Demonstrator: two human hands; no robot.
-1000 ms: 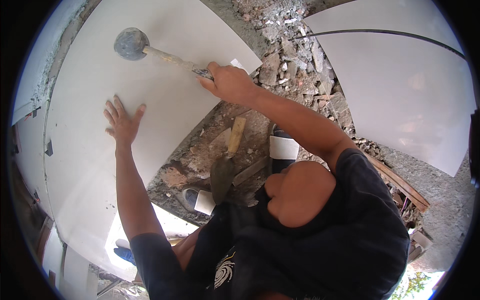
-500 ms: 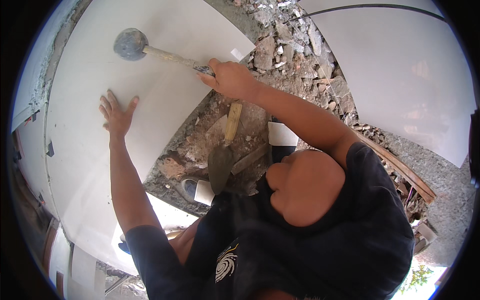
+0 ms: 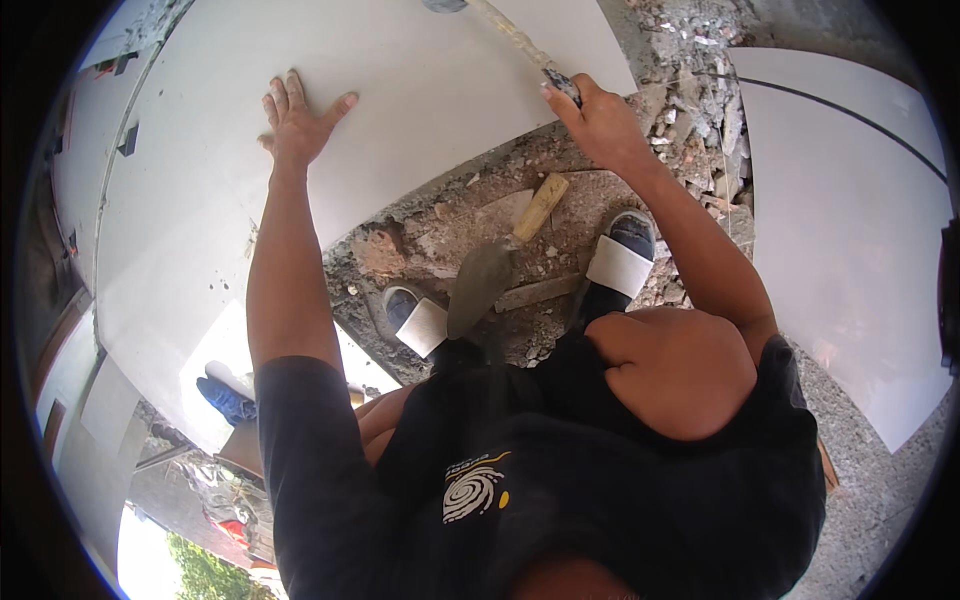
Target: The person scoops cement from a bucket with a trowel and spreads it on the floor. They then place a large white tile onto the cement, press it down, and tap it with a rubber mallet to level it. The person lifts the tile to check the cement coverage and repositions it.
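My left hand (image 3: 300,122) lies flat with its fingers spread on a large pale tile (image 3: 430,130). My right hand (image 3: 605,125) is wrapped around the dark grip of a mallet (image 3: 515,38) with a light wooden handle. The mallet's rounded grey head shows only partly at the upper edge, over the tile; whether it touches the surface I cannot tell. Between my feet a trowel (image 3: 482,288) with a wooden handle lies on the rough ground, its blade toward me.
Broken rubble (image 3: 690,130) fills the gap between this tile and another pale tile (image 3: 840,230) at the right, which a dark cable (image 3: 850,115) crosses. My feet, in white-strapped sandals (image 3: 620,265), stand on the rubble. Someone else's blue shoe (image 3: 225,400) shows at the lower left.
The whole view has shifted, so both hands sit higher and further right in it. The mallet's head has moved up to the picture's edge. My left hand is still flat on the tile.
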